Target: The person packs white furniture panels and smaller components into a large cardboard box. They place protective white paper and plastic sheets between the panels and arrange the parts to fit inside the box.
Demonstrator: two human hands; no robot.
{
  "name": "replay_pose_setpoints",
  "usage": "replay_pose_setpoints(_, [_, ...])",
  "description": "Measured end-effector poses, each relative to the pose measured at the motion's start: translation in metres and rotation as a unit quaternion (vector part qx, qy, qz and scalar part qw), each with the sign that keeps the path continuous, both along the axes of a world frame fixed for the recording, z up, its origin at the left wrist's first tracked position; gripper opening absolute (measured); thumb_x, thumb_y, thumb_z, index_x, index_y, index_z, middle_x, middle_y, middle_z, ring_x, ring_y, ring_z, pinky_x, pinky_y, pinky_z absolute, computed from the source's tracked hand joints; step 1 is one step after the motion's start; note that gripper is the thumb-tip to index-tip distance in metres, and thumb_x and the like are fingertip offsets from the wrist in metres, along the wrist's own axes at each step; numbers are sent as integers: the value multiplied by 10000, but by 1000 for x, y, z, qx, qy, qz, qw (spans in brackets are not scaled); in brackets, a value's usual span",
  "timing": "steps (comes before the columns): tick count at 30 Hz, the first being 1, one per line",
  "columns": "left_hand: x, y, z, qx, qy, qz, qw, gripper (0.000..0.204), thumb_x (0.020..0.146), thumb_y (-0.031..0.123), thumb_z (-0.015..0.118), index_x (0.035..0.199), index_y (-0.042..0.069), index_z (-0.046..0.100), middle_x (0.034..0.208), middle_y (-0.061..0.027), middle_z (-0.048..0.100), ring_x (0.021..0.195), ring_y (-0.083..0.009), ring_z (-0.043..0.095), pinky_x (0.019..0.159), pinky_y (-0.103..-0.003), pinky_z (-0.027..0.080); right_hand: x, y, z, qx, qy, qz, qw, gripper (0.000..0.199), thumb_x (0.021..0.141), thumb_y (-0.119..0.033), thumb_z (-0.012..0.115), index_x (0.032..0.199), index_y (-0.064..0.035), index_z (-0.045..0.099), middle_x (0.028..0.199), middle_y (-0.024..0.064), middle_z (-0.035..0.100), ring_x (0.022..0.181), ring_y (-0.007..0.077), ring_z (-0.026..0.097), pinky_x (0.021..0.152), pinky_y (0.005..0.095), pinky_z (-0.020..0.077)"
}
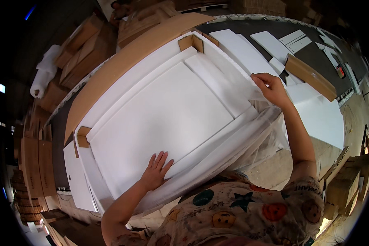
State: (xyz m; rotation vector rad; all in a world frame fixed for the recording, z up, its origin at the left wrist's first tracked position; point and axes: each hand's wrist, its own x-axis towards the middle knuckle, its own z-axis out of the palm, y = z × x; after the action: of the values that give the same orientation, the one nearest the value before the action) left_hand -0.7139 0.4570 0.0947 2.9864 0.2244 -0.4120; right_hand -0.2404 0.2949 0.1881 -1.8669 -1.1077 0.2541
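A large white panel [160, 131] lies flat, framed by white foam strips [131, 92]. Brown cardboard corner pieces [191, 42] sit at its far corner and left corner. My left hand [155, 172] rests with fingers spread on the panel's near edge. My right hand [271, 88] is closed at the right end, its thumb and fingertips pinching the edge of clear plastic film [244, 84]. More of this film lies bunched along the near side, below the right forearm. The exact edge between the right fingertips is partly hidden.
A long brown cardboard sheet [123, 69] stands along the far side. White boards [270, 45] and a brown cardboard strip [310, 76] lie on the dark conveyor at right. Stacked cartons [88, 45] and a white wrap roll [45, 71] stand at far left.
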Motion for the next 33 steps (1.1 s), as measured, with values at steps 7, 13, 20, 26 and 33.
replay_pose_setpoints(7, [-4, 3, -25, -58, -88, -19, 994, 685, 779, 305, 700, 1352, 98, 386, 1455, -237, 197, 1355, -384, 189, 1069, -560, 149, -3, -95, -32, 182, 79, -261, 945, 250, 911, -205, 584, 1032, 2, 654, 957, 61, 674, 841, 143, 628, 736, 256, 493])
replay_pose_setpoints(13, [101, 49, -5, -80, -310, -12, 947, 197, 842, 157, 617, 1008, 52, 617, 876, -61, 623, 898, -200, 575, 907, -467, 313, -51, -183, -50, 170, 132, -418, 883, 270, 918, -224, 566, 1057, -4, 639, 968, 73, 671, 845, 158, 639, 696, 267, 496])
replay_pose_setpoints(20, [291, 45, -42, -8, -282, 17, 959, 612, 921, 405, 482, 1348, -19, 370, 1442, -217, 292, 1351, -350, 245, 1092, -501, 178, -58, -211, -50, 24, -7, -366, 930, 234, 929, -171, 554, 1076, -5, 628, 951, 52, 661, 855, 118, 627, 684, 243, 490])
replay_pose_setpoints(26, [321, 35, -60, 31, -231, 42, 972, 620, 926, 426, 463, 1342, -26, 381, 1413, -221, 342, 1343, -364, 256, 1095, -507, 154, 34, -245, -72, 70, 80, -355, 929, 204, 911, -164, 573, 1020, -8, 645, 853, 57, 668, 786, 123, 643, 636, 239, 488])
replay_pose_setpoints(33, [324, 26, -53, 46, -248, 44, 967, 529, 919, 347, 504, 1304, -7, 431, 1373, -197, 400, 1312, -367, 306, 1086, -504, 186, 159, -230, -112, 38, 64, -292, 954, 235, 894, -196, 591, 1027, -8, 636, 853, 80, 670, 686, 160, 631, 625, 260, 495])
